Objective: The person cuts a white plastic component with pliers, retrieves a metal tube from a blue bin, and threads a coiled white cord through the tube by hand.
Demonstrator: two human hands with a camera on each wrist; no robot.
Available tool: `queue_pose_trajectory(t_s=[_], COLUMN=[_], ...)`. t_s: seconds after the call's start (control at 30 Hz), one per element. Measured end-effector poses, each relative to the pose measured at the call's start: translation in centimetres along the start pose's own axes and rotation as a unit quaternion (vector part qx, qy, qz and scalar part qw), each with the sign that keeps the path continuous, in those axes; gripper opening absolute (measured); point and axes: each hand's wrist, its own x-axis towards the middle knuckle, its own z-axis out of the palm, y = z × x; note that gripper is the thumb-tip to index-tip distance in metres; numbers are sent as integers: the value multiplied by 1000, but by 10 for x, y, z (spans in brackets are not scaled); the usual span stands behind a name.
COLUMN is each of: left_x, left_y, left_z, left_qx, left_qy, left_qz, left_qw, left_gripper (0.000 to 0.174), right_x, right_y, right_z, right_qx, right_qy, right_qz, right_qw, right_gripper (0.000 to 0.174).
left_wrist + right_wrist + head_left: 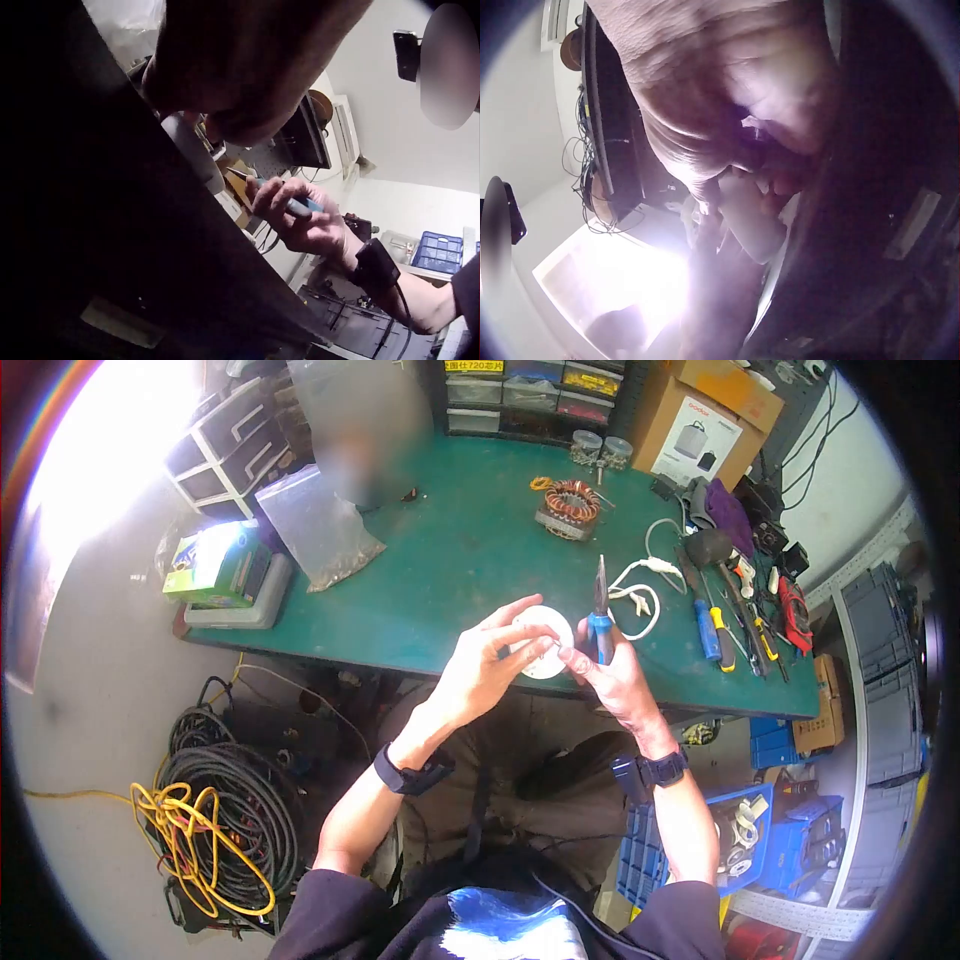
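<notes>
Head camera sat high, wide-angle, facing forward and down over workbench, left hand and right hand. Left-wrist camera sat close to its own hand, tilted, looking across at the other. Right-wrist camera sat close, tilted, facing a bright patch. Head and left-wrist views shared the pliers.

Near the worktop's front edge, the left fingers cover part of the white disc, and whatever sits at their tips is too small to tell, while the right fingers hide part of the pliers' blue handles. Toward the far left corner a blurred patch masks what stands there, and the drawer cabinet at the far edge is cut off above.
</notes>
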Motion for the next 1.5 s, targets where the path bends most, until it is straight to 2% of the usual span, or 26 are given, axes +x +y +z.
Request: queue_pose_trajectory(t_s=[0.07,0.2,0.3,0.37,0.43,0.5,0.53,0.57,0.63,0.7,0.77,0.8,0.87,0.93,0.97,1.03,1.07,1.1,1.17,1.2,1.23,1.3,1.33,1.37,1.43,1.5], left_x=[-1,-3,-3,-3,1,5,6,6,7,5,5,5,3,3,3,2,2,1,0,-1,-2,-2,-2,-2,-3,-4], left_y=[-2,-16,-6,-3,-4,-16,-15,-13,-8,-7,-7,-9,-14,-18,-17,-11,-11,-10,-11,-11,-11,-7,-4,-3,0,5], left_z=[-2,-5,-11,-11,-5,1,3,3,3,-1,-5,-5,-8,-14,-17,-24,-27,-31,-35,-36,-38,-41,-43,-45,-48,-51], left_qx=[-117,-161,-236,-380,-360,-167,-101,-101,-43,-19,4,24,44,187,188,276,276,276,275,251,227,238,249,250,242,221], left_qy=[6,19,29,47,65,105,124,126,149,148,146,158,170,196,197,205,204,186,167,154,142,128,113,115,70,65], left_qz=[-74,-29,-77,-106,-116,-63,-54,-53,-37,-39,-36,-36,-38,82,82,114,113,99,85,66,47,51,55,55,40,30], left_qw=[990,986,968,918,923,978,986,985,987,988,989,987,984,959,959,932,932,938,943,953,962,961,960,960,967,973], left_gripper=[22,22,18,19,18,18,18,18,17,17,17,17,16,15,15,15,15,16,17,17,17,18,19,19,26,27], right_x=[1,0,3,5,7,8,9,10,9,13,19,23,29,35,38,33,31,34,39,37,38,37,32,29,18,11], right_y=[4,-2,-6,-10,-5,-6,-13,-18,-25,-32,-30,-34,-51,-55,-57,-71,-76,-73,-71,-75,-78,-84,-95,-97,-96,-76], right_z=[1,3,1,2,4,6,6,6,-4,-14,-21,-24,-29,-29,-30,-25,-23,-25,-30,-30,-26,-20,-21,-18,-8,-3], right_qx=[-47,-21,-23,-38,-70,-101,-157,-213,-166,-39,0,39,123,245,304,328,351,351,339,325,324,328,235,234,71,-16], right_qy=[1,12,8,5,11,15,9,2,-25,-99,-110,-118,-158,-174,-190,-198,-204,-205,-327,-287,-288,-216,-224,-226,-186,-182], right_qz=[-52,-24,18,32,11,-9,16,41,61,130,115,138,183,197,203,208,213,214,119,127,127,100,92,92,102,84], right_qw=[998,999,1000,999,997,995,987,976,984,986,987,983,963,933,911,900,889,888,874,892,892,914,942,941,975,980], right_gripper=[29,29,26,22,19,17,16,17,22,24,28,30,38,46,50,53,56,56,59,62,62,58,54,54,53,43])
